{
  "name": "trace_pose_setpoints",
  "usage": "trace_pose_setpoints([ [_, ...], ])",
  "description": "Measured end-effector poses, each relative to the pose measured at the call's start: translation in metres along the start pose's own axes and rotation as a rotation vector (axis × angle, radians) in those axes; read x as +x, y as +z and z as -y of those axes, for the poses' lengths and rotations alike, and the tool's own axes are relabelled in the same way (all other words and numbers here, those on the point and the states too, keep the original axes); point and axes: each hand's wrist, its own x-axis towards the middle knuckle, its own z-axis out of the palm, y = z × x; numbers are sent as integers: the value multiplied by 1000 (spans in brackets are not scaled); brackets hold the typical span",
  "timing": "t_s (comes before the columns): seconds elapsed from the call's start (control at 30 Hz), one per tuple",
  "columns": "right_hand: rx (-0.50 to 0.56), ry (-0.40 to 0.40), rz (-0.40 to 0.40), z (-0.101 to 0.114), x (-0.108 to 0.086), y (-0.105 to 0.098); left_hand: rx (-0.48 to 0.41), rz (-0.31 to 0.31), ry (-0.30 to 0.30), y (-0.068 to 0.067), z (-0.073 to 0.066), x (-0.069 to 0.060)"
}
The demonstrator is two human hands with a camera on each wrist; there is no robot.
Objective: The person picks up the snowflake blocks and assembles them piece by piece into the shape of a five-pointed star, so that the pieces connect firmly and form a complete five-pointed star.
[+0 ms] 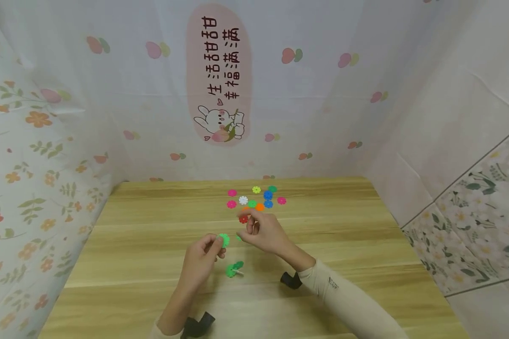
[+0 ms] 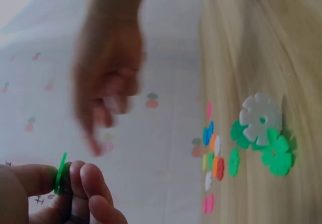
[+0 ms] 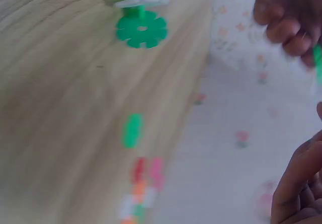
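In the head view my left hand (image 1: 201, 259) pinches a green notched disc (image 1: 224, 240) between thumb and fingers; the left wrist view shows this disc (image 2: 61, 173) edge-on. To its right, my right hand (image 1: 265, 230) is raised over the table with bent fingers and no piece visible in them. Under it another green disc (image 1: 239, 238) lies partly hidden. Nearer the front, a joined cluster of green discs (image 1: 231, 270) and a white disc (image 2: 260, 119) rests on the wood, touched by neither hand.
Beyond the right hand lie loose discs: red (image 1: 243, 219), orange (image 1: 260, 207), white (image 1: 243, 200), blue (image 1: 268, 194), pink (image 1: 282, 200) and others. The wooden table (image 1: 144, 235) meets patterned cloth (image 1: 322, 117) at the back and sides. Black straps (image 1: 198, 326) hang at both wrists.
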Motion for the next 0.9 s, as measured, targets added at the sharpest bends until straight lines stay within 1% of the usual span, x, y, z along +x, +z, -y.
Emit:
trace_pose_setpoints([
  [0.13,273,309,13,-36,-2,7,-21,-20,-29,-3,-2,-1],
  [0.17,332,374,21,-44,-4,9,-20,-21,-34,-3,-2,-1],
  [0.23,429,469,41,-59,-9,16,-23,-25,-39,-5,-4,-2],
  [0.27,464,500,50,-66,-11,19,-24,-26,-40,-5,-4,-2],
  [0.33,495,527,69,-77,-13,26,-28,-34,-44,-7,-4,-2],
  [0.43,496,546,91,-86,-15,35,-35,-45,-46,-8,-5,-1],
  [0.6,482,618,104,-88,-15,44,-44,-46,-32,-9,-5,0],
  [0.67,447,631,100,-87,-14,47,-49,-41,-27,-9,-5,0],
  [0.73,393,625,97,-86,-13,49,-50,-39,-25,-9,-5,1],
  [0.9,233,559,129,-84,-8,53,-42,-40,-12,-8,-5,2],
])
